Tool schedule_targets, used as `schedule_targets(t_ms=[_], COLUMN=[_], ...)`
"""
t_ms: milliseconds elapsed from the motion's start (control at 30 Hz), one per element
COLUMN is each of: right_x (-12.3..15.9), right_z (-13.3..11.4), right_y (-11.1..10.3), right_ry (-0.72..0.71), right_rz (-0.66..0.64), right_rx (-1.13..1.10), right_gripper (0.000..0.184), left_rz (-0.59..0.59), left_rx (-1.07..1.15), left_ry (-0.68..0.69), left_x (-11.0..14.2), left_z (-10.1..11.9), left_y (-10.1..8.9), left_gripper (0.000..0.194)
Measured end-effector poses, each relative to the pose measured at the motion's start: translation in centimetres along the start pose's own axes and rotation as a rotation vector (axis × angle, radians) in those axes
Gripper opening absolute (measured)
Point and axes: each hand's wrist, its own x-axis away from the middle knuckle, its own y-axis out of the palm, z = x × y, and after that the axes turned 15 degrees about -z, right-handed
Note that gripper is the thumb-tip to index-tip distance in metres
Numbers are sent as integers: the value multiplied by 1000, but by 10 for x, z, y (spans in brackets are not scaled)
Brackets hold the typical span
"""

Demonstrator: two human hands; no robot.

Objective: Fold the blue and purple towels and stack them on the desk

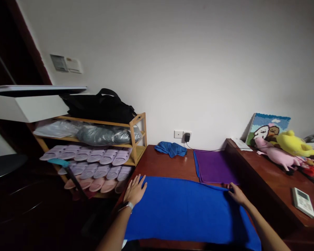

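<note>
A blue cloth [183, 212] lies spread over the front of the reddish-brown wooden surface. My left hand [136, 190] rests flat near its far left corner, fingers apart. At the far right corner, my right hand [236, 193] has its fingers closed on the cloth's edge, which rises slightly there. Just beyond that edge lies a folded purple cloth [216, 166], with a strip of blue showing along its left side. Against the wall sits a crumpled blue cloth [170, 149].
To the left, a wooden rack [134, 139] holds several slippers [99, 157], plastic-wrapped bundles and a black bag [99, 106]. A raised wooden ledge [266, 177] on the right carries plush toys [292, 143], a picture [269, 127] and a white remote [303, 201]. A plugged-in adapter [187, 137] trails a cable.
</note>
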Motion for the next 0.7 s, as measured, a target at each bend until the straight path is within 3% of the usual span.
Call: schedule_targets(t_ms=[167, 367, 533, 700], right_x=[-5, -6, 5, 17], right_z=[8, 16, 10, 19], right_y=[1, 15, 19, 9], right_ry=[-29, 77, 137, 90], right_rz=[98, 297, 133, 48], right_rx=[-238, -240, -254, -227], right_gripper=[47, 53, 62, 51], left_rz=[5, 18, 9, -1], left_rx=[-7, 13, 8, -6], left_ry=[4, 5, -3, -7], left_x=[-1, -3, -1, 0], left_z=[-1, -3, -1, -1], left_y=[2, 5, 4, 4], left_gripper=[58, 57, 57, 57])
